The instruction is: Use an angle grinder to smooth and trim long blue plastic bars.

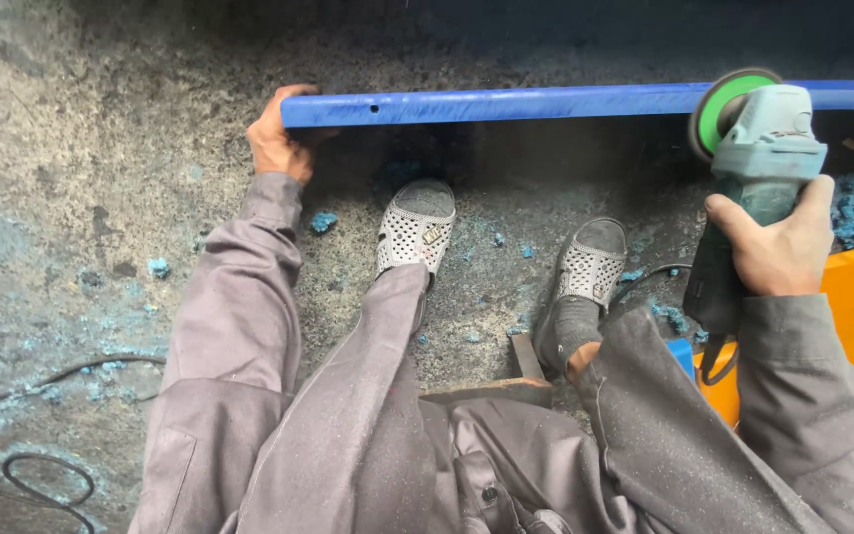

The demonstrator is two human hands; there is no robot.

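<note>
Between the knees and the bar, both shoes rest on the dusty floor. Right hand grips a grinder, its disc meeting the blue bar, which runs left to right. Left hand clasps the bar's far-left end.

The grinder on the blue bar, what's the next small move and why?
Probably slide the angle grinder leftward along the blue bar. The right hand holds its green disc at the bar's right part, while the left hand steadies the far left end.
</note>
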